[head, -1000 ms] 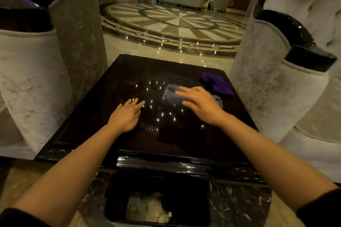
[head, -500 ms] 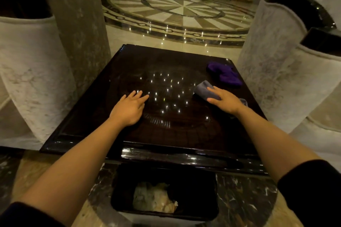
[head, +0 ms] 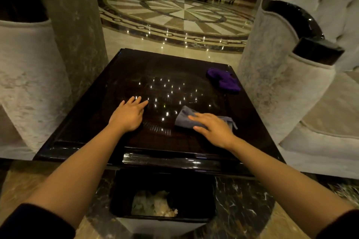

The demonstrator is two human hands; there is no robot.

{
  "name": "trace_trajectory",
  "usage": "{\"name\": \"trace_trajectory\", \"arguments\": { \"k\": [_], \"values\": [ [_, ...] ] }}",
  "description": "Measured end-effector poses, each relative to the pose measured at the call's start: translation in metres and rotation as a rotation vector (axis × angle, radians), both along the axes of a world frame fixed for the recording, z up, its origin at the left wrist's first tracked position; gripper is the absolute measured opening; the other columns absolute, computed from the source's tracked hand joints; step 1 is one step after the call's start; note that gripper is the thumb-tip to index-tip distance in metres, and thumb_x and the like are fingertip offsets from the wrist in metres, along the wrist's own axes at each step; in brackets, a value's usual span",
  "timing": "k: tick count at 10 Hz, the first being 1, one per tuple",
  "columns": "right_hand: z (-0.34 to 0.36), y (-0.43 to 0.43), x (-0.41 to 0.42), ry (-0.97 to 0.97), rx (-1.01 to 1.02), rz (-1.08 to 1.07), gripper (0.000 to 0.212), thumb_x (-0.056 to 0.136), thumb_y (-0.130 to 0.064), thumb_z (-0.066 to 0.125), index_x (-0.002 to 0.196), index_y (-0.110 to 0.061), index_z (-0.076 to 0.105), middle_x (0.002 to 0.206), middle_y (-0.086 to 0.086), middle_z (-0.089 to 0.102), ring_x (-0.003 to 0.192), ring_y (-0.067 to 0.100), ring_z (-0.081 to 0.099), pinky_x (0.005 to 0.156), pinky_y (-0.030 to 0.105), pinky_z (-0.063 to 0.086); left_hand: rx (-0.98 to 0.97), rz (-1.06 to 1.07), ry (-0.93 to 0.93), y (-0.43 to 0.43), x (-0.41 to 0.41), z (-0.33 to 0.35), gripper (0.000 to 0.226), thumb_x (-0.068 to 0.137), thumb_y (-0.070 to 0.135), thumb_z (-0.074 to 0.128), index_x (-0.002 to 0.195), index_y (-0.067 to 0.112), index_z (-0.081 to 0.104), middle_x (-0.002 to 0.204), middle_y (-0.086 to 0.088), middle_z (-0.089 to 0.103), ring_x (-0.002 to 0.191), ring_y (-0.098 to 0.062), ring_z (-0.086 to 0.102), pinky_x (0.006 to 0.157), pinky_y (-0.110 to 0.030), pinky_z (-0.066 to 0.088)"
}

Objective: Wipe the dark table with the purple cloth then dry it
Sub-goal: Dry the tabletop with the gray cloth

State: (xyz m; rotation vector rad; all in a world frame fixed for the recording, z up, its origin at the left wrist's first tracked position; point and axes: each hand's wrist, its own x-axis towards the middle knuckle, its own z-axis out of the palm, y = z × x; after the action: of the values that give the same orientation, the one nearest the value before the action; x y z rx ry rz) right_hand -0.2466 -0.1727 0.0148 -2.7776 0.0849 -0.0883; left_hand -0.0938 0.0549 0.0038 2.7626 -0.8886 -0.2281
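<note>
Counted: 1 dark table (head: 136, 68); 2 cloths, i.e. 1 purple cloth (head: 223, 80) + 1 grey cloth (head: 184, 117); 2 hands, left hand (head: 127, 115) & right hand (head: 214, 129); 1 bin (head: 194, 196); 2 pale armchairs, left armchair (head: 29, 75), right armchair (head: 281, 75).

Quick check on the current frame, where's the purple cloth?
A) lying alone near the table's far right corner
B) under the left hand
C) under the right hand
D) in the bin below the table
A: the purple cloth lies bunched and untouched near the far right corner of the dark table, while the right hand presses a grey cloth and the left hand rests flat on bare tabletop.
</note>
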Motion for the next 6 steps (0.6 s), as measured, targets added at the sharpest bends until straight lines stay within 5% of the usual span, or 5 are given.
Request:
{"name": "trace_trajectory", "arguments": {
  "k": [6],
  "values": [
    [-0.008,0.105,-0.042,-0.052,0.078,0.303,0.040,0.090,-0.029,0.051,0.129,-0.027,0.047,0.142,0.002,0.045,0.135,0.023,0.032,0.108,0.039,0.023,0.012,0.002,-0.028,-0.002,-0.001,0.000,0.047,0.099,0.021,0.023,0.146,0.020,0.019,0.157,-0.008,0.013,0.146,-0.025,0.007,0.118,-0.043,0.009]
  ]
}}
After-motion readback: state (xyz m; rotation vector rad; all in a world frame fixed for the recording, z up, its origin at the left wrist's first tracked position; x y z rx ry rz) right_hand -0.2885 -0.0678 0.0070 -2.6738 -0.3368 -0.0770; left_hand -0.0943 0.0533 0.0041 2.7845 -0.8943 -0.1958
